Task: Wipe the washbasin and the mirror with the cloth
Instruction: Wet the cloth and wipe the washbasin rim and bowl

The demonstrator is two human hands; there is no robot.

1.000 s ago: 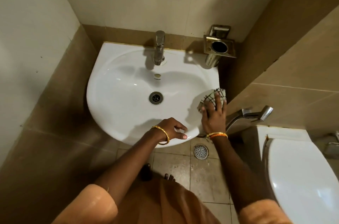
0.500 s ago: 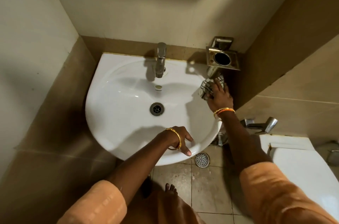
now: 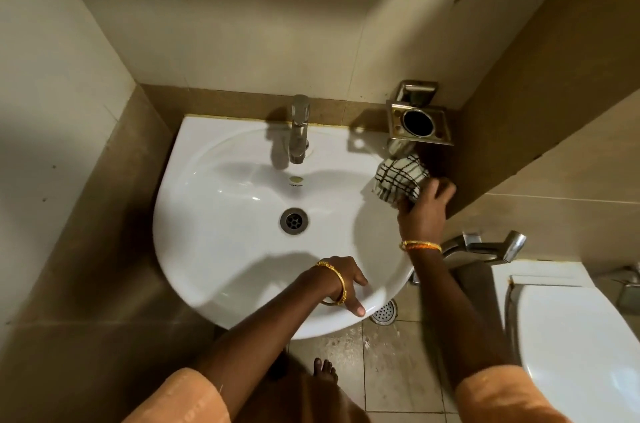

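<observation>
While orange sleeves [image 3: 180, 398] fill the nearest edge of the view, a bare foot [image 3: 325, 369] shows on the tiled floor [image 3: 391, 370] at six o'clock, just below the washbasin [image 3: 221, 232]. Next comes the left hand [image 3: 341, 279], resting on the front rim of the white washbasin at about five o'clock from the drain [image 3: 294, 221]; its fingers lie loosely spread on the porcelain, gripping nothing, with a gold bangle at the wrist. A round floor drain [image 3: 384, 311] peeks out just beside the rim there. Off at three o'clock stand a white toilet [image 3: 571, 346] and a metal hand sprayer [image 3: 498, 246]. Farther in, the right hand [image 3: 424, 211] reaches to the basin's right rim at about two o'clock from the drain, fingers curled around a bunched checked cloth [image 3: 400, 178] that sits pressed on the rim. Just past the cloth, a metal holder [image 3: 420, 124] hangs on the wall. At twelve o'clock from the drain the tap [image 3: 299, 128] stands upright against the back tiles.
</observation>
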